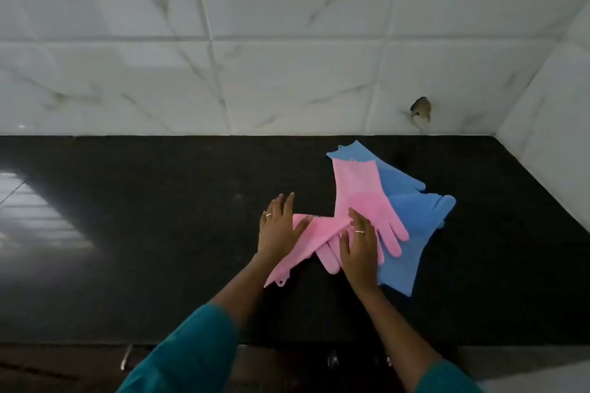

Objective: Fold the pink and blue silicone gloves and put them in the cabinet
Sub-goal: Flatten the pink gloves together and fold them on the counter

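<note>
Two pink silicone gloves and two blue ones lie in an overlapping pile on the black countertop (pixel 159 233). One pink glove (pixel 357 191) lies with its cuff toward the wall, on top of a blue glove (pixel 392 174). A second pink glove (pixel 306 242) lies diagonally with its cuff toward me. The other blue glove (pixel 412 233) sits at the right. My left hand (pixel 279 226) lies flat, its fingers straight, on the left edge of the diagonal pink glove. My right hand (pixel 359 246) presses flat where the two pink gloves meet.
A white marble-tiled wall (pixel 287 73) runs behind the counter and turns a corner at the right. A chipped hole (pixel 421 109) marks one tile. Metal cabinet handles (pixel 126 357) show below the counter's front edge. Bare counter stretches to the left.
</note>
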Available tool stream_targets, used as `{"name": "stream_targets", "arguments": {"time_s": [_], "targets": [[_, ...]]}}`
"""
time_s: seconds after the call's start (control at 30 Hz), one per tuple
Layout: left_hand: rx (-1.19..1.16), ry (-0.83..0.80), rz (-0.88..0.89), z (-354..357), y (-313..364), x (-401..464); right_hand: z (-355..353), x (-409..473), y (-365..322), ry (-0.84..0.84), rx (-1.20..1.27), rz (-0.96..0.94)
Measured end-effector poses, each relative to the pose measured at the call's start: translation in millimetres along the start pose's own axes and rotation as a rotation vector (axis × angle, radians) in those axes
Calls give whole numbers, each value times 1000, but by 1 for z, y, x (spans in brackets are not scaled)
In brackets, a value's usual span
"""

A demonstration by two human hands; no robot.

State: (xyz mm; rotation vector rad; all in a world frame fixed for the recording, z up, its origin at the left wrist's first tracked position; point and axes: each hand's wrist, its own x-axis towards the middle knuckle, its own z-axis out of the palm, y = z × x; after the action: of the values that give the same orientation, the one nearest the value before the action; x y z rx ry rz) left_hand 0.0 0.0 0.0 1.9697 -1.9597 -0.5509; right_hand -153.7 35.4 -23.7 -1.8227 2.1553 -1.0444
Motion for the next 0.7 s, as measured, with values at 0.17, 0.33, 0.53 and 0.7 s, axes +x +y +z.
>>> {"name": "stream_targets", "arguments": {"time_s": [0.17,0.33,0.53,0.7], "targets": [[-301,-106,-208,8,-9,8,14,-18,-12,-83,254,152],[-679,-140,-394,0,-4,16,17,-2,-29,-142,589,589],[-1110,-388,-659,-14,-9,21,26,10,-52,-239,939,883],[-1283,-374,-706,-11,-22,9,18,25,-64,-290,980,903]]}}
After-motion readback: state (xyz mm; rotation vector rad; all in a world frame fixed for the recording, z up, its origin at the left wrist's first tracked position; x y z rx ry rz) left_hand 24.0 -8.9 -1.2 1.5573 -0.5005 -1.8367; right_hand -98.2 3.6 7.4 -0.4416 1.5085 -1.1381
